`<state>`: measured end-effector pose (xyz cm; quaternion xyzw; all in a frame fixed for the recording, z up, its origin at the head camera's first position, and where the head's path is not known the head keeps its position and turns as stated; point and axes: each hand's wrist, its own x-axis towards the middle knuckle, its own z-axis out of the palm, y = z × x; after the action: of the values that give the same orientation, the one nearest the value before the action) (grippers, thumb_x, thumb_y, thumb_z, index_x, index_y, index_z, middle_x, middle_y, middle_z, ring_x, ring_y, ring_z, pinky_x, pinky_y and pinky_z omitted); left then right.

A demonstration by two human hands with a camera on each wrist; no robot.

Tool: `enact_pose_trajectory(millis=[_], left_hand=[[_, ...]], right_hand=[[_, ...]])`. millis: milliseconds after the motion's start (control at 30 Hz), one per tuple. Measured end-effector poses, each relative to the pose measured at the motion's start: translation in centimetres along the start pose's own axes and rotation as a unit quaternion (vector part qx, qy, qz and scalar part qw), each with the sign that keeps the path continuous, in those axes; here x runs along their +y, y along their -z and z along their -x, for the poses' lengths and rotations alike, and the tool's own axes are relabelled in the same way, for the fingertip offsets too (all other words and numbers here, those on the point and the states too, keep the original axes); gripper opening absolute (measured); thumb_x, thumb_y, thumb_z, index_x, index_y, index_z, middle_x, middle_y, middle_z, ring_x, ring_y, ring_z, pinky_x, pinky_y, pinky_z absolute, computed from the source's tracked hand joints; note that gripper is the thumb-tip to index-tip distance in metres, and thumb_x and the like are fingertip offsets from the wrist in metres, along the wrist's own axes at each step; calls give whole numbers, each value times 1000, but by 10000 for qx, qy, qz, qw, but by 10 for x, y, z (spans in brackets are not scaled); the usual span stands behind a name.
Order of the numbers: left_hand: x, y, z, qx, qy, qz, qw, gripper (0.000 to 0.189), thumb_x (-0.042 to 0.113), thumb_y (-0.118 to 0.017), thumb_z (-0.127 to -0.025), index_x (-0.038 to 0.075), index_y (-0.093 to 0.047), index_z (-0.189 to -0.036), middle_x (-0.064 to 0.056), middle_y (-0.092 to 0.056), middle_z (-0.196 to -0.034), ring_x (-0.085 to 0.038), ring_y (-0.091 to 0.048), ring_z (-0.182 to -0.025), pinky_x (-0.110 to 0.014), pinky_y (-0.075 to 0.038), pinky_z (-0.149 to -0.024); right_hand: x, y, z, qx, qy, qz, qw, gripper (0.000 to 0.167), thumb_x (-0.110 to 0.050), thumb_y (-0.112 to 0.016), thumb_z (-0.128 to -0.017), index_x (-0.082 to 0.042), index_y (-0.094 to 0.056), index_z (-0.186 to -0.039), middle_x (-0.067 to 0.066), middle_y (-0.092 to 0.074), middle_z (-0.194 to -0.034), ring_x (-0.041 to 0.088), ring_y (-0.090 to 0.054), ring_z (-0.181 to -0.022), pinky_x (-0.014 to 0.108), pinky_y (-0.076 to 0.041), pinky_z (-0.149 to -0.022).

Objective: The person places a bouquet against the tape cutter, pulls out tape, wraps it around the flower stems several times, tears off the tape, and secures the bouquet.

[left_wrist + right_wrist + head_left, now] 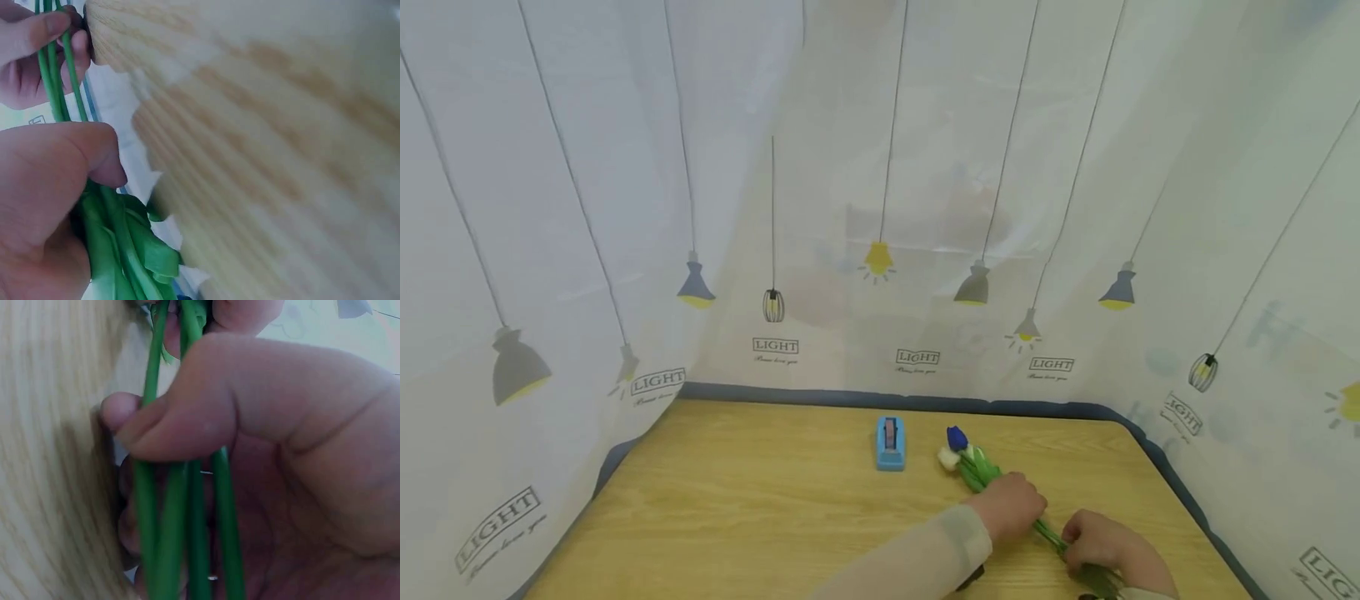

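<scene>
A small bunch of tulips with a blue bloom point(957, 438) and a white bloom point(949, 458) lies slanted over the wooden table, heads toward the back. My left hand point(1009, 504) grips the bunch just below its green leaves point(134, 244), thumb across the stems. Lower down, my right hand point(1108, 546) holds the several thin green stems point(187, 531) between thumb and curled fingers, close over the wood. A short stretch of bare stem shows between the two hands. In the right wrist view the blooms are hidden.
A blue tape dispenser point(890, 443) stands near the back of the wooden table point(760, 500), left of the blooms. White curtain-like sheeting point(835, 333) printed with lamps encloses the table at the back and both sides. A dark object point(972, 577) shows partly beneath my left sleeve.
</scene>
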<state>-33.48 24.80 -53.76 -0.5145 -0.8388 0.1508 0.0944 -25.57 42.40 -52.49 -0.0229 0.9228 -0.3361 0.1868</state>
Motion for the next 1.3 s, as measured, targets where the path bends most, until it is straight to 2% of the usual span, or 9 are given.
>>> enact_pose_trajectory(millis=[133,233,300,467,533,600,833,1067,1300], left_hand=[[-2,6,5,-109,149,231,9996,10,34,-64,-107,36,-74,-109,18,-74,-98,-1,-63,-84,-15,-48,-90],[-3,16,10,-263,243,347,9988,10,34,-63,-108,36,-73,-108,18,-73,-96,-2,-63,-83,-16,-50,-89],[-4,22,14,-366,322,372,9981,10,34,-62,-109,36,-72,-108,18,-73,-95,-2,-63,-84,-17,-51,-88],[-5,24,20,-536,529,289,9967,8,37,-63,-108,37,-71,-106,19,-72,-99,-2,-63,-89,-20,-52,-86],[-6,21,22,-575,618,303,9960,8,39,-64,-107,37,-71,-107,19,-73,-102,-3,-62,-91,-20,-53,-86],[-7,20,24,-570,659,299,9957,9,42,-64,-107,38,-72,-108,19,-73,-103,-3,-62,-92,-21,-53,-85],[-24,26,45,-504,573,87,9970,14,45,-63,-107,37,-73,-113,19,-75,-99,-2,-68,-88,-20,-56,-92],[-42,21,75,-697,962,-42,9929,11,42,-65,-106,37,-74,-104,18,-73,-89,-2,-66,-82,-20,-55,-86],[-57,12,105,-433,1102,-159,9928,10,31,-64,-107,30,-74,-106,12,-73,-90,-6,-63,-79,-23,-54,-77]], right_hand=[[9,3,-12,-445,55,-25,9990,11,-12,-65,-76,-18,-61,-68,-11,-48,-62,7,-40,-56,22,-37,-56],[15,1,-19,-501,-253,-262,9981,13,-11,-58,-86,-14,-61,-74,-8,-49,-63,7,-41,-56,23,-39,-56],[39,-3,-34,-538,-347,-712,9954,12,-10,-56,-91,-11,-61,-81,-5,-52,-62,9,-43,-54,23,-40,-53],[17,-6,-21,-539,-404,-1073,9919,7,-8,-55,-97,-3,-61,-98,-1,-49,-64,10,-35,-51,22,-32,-50],[-11,-3,-5,-655,-325,-802,9941,18,-14,-55,-103,2,-61,-108,-5,-46,-62,7,-31,-49,21,-29,-50],[-7,0,-9,-928,-93,-721,9930,27,-26,-57,-106,0,-64,-112,-10,-44,-59,3,-28,-46,20,-28,-47],[0,-12,-33,-663,352,-585,9955,44,-47,-59,-107,-18,-53,-74,-11,-38,-53,5,-23,-43,24,-21,-45],[34,-46,-102,-418,805,-444,9949,48,-60,-63,-101,-22,-58,-74,-10,-40,-61,10,-30,-54,28,-33,-52],[-38,-57,-78,123,1001,249,9946,41,-50,-66,-103,-17,-63,-77,-10,-39,-64,10,-35,-58,27,-36,-56]])
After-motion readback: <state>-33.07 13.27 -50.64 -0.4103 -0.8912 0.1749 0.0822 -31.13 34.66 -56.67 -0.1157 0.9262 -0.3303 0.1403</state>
